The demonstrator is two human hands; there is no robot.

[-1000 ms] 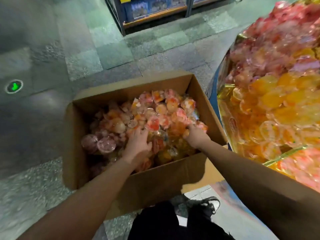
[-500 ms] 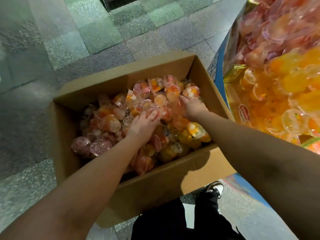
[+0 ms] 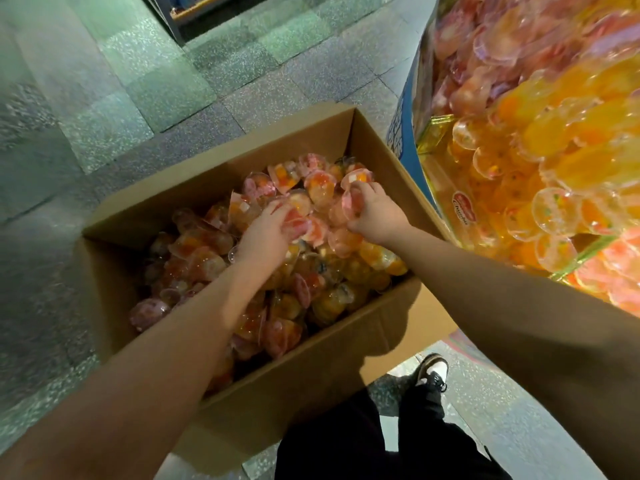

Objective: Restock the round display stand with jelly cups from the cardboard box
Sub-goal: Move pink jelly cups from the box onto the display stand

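Dim floor, warm glow on display stand (image 3: 540, 161); motion blur, wide-angle edge warp.

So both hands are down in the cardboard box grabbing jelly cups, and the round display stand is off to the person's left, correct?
Not quite. The head view shows the round display stand on the person's right, not left. The rest holds: the left hand and right hand are both in the cardboard box, each curled around pink jelly cups.

A speckled grey tiled floor (image 3: 104, 109) fills the view. A dark shelf unit (image 3: 194, 8) stands at its far edge. A black-and-white shoe (image 3: 433, 372) rests at its near edge.
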